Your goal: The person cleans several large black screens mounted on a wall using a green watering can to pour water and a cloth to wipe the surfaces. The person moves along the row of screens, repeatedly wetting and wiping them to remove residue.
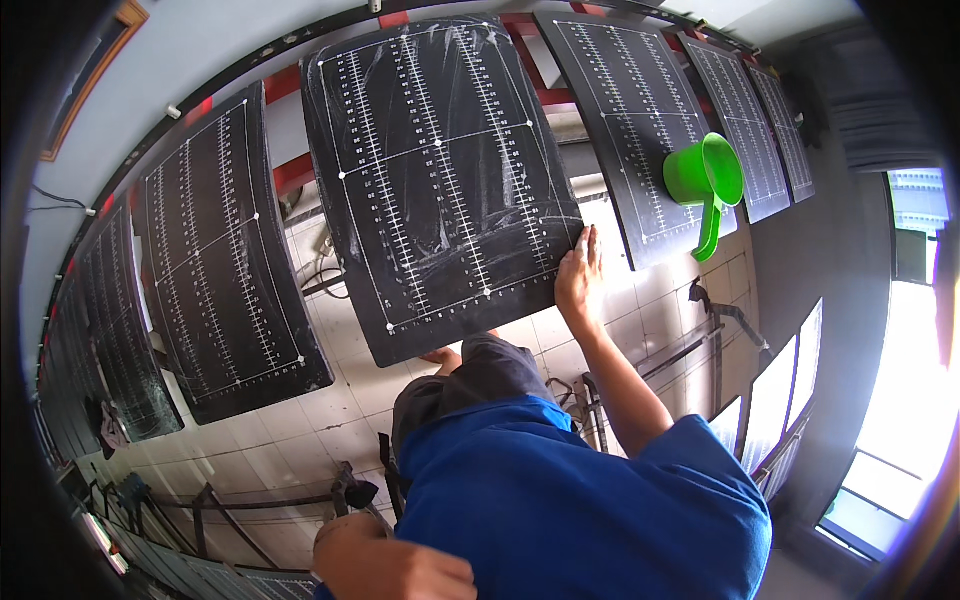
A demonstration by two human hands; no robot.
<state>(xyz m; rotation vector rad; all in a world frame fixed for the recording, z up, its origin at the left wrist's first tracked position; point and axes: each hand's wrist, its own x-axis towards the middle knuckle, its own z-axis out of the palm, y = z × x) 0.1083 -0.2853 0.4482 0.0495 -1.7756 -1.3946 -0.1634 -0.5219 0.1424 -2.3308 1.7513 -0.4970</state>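
Observation:
A large black board (440, 190) with rounded corners, white graduated lines and ruled crosslines lies in front of me, its surface streaked with pale, wet-looking smears. At its lower right edge is my right hand (580, 272), holding the side with the fingers pointing away from me along the edge. My left hand (405, 572) is down at the lower edge of the view, close to my body and away from the board. Its fingers are curled and slightly blurred; anything inside them is hidden. On the neighbouring board (625, 120) to the right rests a green dipper (690, 175) with its handle toward me.
More marked black boards stand in the row, including one (225, 250) on the left and another (740, 120) at the far right. Red and black rack bars (293, 172) support them. Dark metal frames (690, 350) stand on the tiled floor (300, 430). A bright window (910, 380) is at right.

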